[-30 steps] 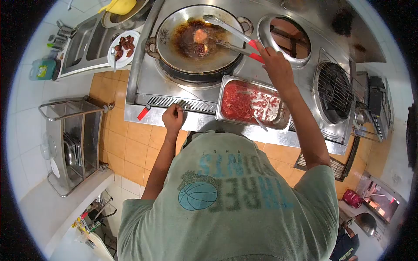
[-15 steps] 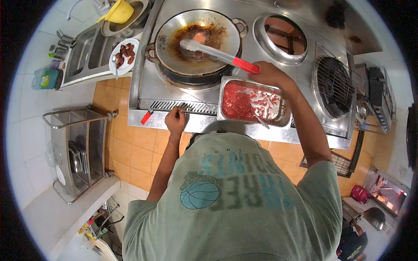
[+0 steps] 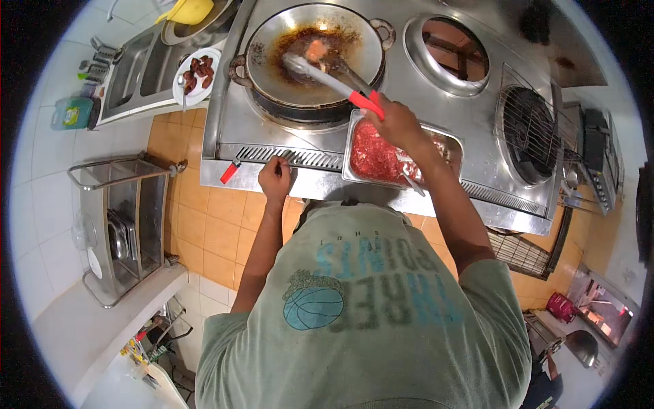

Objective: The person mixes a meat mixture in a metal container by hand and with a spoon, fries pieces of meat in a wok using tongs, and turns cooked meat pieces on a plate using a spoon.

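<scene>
1. Bkgd., head view: kitchen w/ orange floor tile [image 3: 218, 211], white wall tile [image 3: 44, 218]; steel stove top [image 3: 473, 140] ahead of the person.
2. R. hand [image 3: 402, 126]: clenched on red grips of tongs [image 3: 327, 80], arms parted, tips down in wok [image 3: 262, 61] beside orange pc. [image 3: 316, 49], which lies nr. centre in dark oil; contact w/ tips unclear.
3. L. hand [image 3: 274, 177]: fingers curled, at stove's front edge; can't tell if anything's inside.
4. Handling, as judged: bring tips in low, one per side of pc.; squeeze lightly, as it may be soft; no jabs, oil could splash; knuckles back fr. hot rim; L. hand well clear.
5. Qty., stove: wok 1, w/ 2 side handles; tongs 1; orange pc. 1 clearly seen; steel tray [image 3: 347, 153] of red mix 1, w/ utensil [image 3: 413, 184] 1; open burner ring [image 3: 412, 54] 1; wire grate [image 3: 518, 102] 1; red lighter-like item [image 3: 230, 173] 1.
6. Qty., L. side: plate [image 3: 212, 54] 1, w/ several brown pcs. (overlap, no exact ct.), spoon [image 3: 182, 88] 1; yellow dipper [image 3: 187, 10] 1; green jug [image 3: 70, 112] 1.
</scene>
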Demonstrator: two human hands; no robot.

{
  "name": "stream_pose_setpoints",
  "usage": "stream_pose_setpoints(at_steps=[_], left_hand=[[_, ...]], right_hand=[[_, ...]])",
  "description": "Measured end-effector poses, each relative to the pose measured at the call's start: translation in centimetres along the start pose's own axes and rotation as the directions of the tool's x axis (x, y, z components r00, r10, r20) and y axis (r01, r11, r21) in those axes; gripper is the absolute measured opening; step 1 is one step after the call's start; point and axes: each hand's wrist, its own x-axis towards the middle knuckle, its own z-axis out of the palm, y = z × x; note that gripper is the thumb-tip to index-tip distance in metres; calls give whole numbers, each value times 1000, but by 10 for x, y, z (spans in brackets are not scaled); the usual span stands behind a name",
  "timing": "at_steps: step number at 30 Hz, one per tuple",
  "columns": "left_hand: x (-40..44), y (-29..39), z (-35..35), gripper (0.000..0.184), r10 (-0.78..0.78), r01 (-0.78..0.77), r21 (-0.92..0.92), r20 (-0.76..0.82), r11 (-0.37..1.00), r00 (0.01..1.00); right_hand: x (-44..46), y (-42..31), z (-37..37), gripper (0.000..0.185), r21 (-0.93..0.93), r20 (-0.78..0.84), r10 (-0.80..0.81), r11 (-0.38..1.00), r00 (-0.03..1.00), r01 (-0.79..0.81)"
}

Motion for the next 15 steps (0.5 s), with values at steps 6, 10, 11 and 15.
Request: stream_pose_setpoints(at_steps=[6, 10, 11, 15], left_hand=[[3, 12, -1, 11, 39, -38, 5, -38, 999, 999], [2, 3, 2, 9, -15, 15, -38, -3, 999, 1000], [1, 2, 4, 9, -16, 16, -33, -5, 999, 1000], [3, 10, 2, 8, -35, 34, -61, -10, 998, 999]], right_hand=[[-9, -17, -11, 65, 19, -23, 77, 997, 997, -76], [-10, -16, -10, 65, 67, -17, 34, 997, 999, -33], [-11, -17, -11, 65, 97, -28, 5, 995, 1000, -2], [-8, -23, -27, 68, 58, 20, 146, 987, 989, -147]])
